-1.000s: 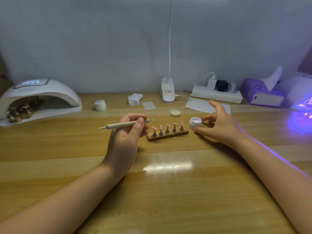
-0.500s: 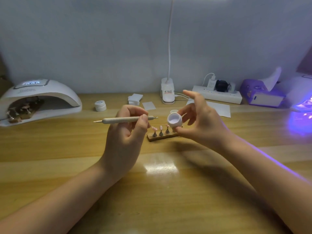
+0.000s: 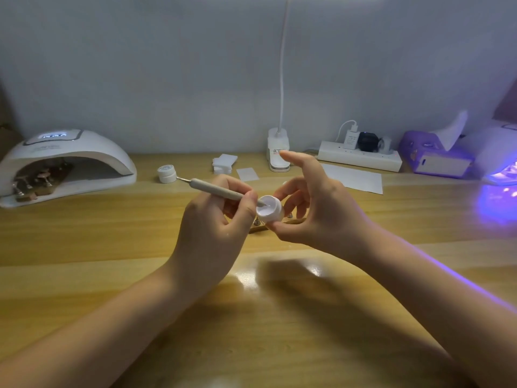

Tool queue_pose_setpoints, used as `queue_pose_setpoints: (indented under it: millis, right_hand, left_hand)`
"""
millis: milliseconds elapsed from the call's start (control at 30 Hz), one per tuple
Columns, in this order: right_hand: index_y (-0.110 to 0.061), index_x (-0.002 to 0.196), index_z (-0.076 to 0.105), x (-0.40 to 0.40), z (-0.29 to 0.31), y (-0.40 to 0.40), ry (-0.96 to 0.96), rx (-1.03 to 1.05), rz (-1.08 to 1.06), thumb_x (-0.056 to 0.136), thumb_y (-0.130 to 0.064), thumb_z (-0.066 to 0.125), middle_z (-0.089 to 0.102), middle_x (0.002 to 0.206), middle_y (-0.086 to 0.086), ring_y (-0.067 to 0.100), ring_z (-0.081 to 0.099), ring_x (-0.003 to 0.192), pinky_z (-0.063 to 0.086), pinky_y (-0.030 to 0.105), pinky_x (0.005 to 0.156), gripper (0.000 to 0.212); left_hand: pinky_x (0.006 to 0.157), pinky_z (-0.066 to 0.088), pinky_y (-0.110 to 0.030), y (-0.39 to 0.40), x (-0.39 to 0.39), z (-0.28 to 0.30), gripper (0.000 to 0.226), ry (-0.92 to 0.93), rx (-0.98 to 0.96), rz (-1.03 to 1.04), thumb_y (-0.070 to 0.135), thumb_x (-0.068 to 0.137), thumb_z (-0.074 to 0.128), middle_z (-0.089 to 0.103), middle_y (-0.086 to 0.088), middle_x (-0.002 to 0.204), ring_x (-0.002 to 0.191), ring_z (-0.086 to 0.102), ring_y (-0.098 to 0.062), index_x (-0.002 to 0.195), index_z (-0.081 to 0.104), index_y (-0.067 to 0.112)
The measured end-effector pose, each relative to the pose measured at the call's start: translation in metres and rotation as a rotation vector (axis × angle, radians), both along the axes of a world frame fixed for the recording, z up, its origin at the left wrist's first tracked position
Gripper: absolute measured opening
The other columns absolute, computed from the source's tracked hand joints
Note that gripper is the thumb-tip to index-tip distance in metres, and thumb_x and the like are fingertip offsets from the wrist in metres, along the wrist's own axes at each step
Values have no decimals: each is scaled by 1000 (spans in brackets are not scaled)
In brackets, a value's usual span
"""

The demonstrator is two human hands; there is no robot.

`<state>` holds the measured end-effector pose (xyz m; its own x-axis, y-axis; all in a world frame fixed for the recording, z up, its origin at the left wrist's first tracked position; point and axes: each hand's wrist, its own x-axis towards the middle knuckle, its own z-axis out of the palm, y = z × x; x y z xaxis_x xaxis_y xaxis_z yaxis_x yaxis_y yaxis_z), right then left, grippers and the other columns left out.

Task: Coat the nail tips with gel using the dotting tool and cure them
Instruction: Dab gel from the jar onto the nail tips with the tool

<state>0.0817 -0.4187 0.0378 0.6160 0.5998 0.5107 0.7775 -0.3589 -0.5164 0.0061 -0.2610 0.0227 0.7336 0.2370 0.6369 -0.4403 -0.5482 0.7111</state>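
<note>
My left hand (image 3: pixel 215 228) grips the beige dotting tool (image 3: pixel 215 189), whose lower tip dips into the small open white gel jar (image 3: pixel 270 210). My right hand (image 3: pixel 316 208) pinches that jar between thumb and fingers, tilted toward me above the table. Behind both hands lies the wooden nail-tip stand (image 3: pixel 258 228), mostly hidden; only a bit of its base and a metal holder show. A white curing lamp (image 3: pixel 67 161) at the far left holds another stand with nail tips inside.
A second closed gel jar (image 3: pixel 167 174) stands beyond the tool. White wipes (image 3: pixel 223 163), a paper sheet (image 3: pixel 354 179), a desk-lamp base (image 3: pixel 277 151), a power strip (image 3: pixel 361 158), a purple tissue box (image 3: pixel 436 156) and a lit UV lamp (image 3: pixel 500 163) line the back.
My right hand lifted the open jar off the table and brought it toward my left hand. The dotting tool tilted down and its tip entered the jar.
</note>
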Motion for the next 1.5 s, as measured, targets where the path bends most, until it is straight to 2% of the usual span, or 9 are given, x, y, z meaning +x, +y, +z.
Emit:
queue_pose_setpoints:
  millis: [133, 467, 533, 633, 700, 800, 933, 1200, 1500]
  right_hand:
    - [-14, 146, 25, -3, 0, 1, -28, -16, 15, 68, -17, 86, 64, 95, -2, 7, 61, 72, 51, 13, 62, 99]
    - [-13, 147, 25, -3, 0, 2, -40, -18, 7, 68, -18, 86, 65, 96, 0, 9, 62, 74, 54, 18, 64, 99]
    - [-14, 147, 24, -3, 1, 1, -24, -7, 1, 68, -19, 86, 65, 97, -1, 8, 62, 74, 54, 18, 64, 100]
    - [-14, 147, 24, -3, 2, 1, 5, 15, -9, 68, -21, 86, 65, 98, -1, 10, 63, 76, 54, 18, 64, 101]
    - [-14, 146, 25, -4, 2, 2, 36, 41, -15, 67, -21, 87, 65, 97, -2, 10, 64, 75, 54, 17, 63, 101]
    - [-15, 146, 26, -4, 4, 2, 71, 72, -26, 66, -21, 87, 66, 98, -3, 10, 64, 75, 54, 17, 63, 100]
    - [-16, 146, 26, -5, 5, 1, 107, 92, -29, 66, -22, 87, 67, 96, -4, 9, 65, 76, 56, 20, 65, 101]
    - [-21, 143, 29, -7, 7, 2, 254, 180, -38, 59, -33, 87, 68, 89, -7, 10, 67, 75, 59, 32, 72, 103]
    - [-21, 143, 30, -6, 3, 3, 229, 181, -20, 59, -36, 86, 68, 87, -6, 9, 65, 71, 56, 23, 64, 103]
  left_hand:
    - [51, 45, -22, 0, -1, -1, 12, -6, 37, 12, 13, 94, 60, 60, 2, 66, 63, 57, -15, 84, 58, 20]
    - [53, 49, -24, 0, 1, -2, 11, -8, 5, 10, 21, 94, 58, 61, 0, 67, 62, 59, -15, 84, 57, 22]
    - [57, 51, -26, 2, 1, -1, 10, 25, -125, -17, 20, 95, 57, 62, 1, 67, 64, 60, -15, 85, 59, 18]
    - [63, 50, -27, 4, 4, 4, 15, 129, -537, -96, 19, 97, 55, 60, 5, 63, 62, 58, -9, 84, 61, 16]
    - [60, 47, -28, 4, 7, 8, 21, 199, -792, -174, 20, 97, 55, 57, 3, 60, 56, 53, -9, 79, 62, 14]
    - [53, 46, -24, 4, 9, 10, 29, 248, -973, -234, 25, 96, 56, 54, 3, 57, 50, 49, -7, 71, 66, 15]
    - [49, 46, -22, 5, 10, 10, 25, 276, -1065, -237, 34, 90, 61, 51, 5, 56, 48, 46, -7, 89, 63, 9]
    - [40, 38, -20, 5, 14, 10, 32, 311, -1233, -249, 41, 85, 65, 44, 5, 50, 40, 38, -7, 70, 57, 14]
    - [38, 36, -18, 6, 17, 11, 37, 322, -1340, -295, 40, 89, 62, 40, 6, 47, 36, 34, -5, 64, 55, 13]
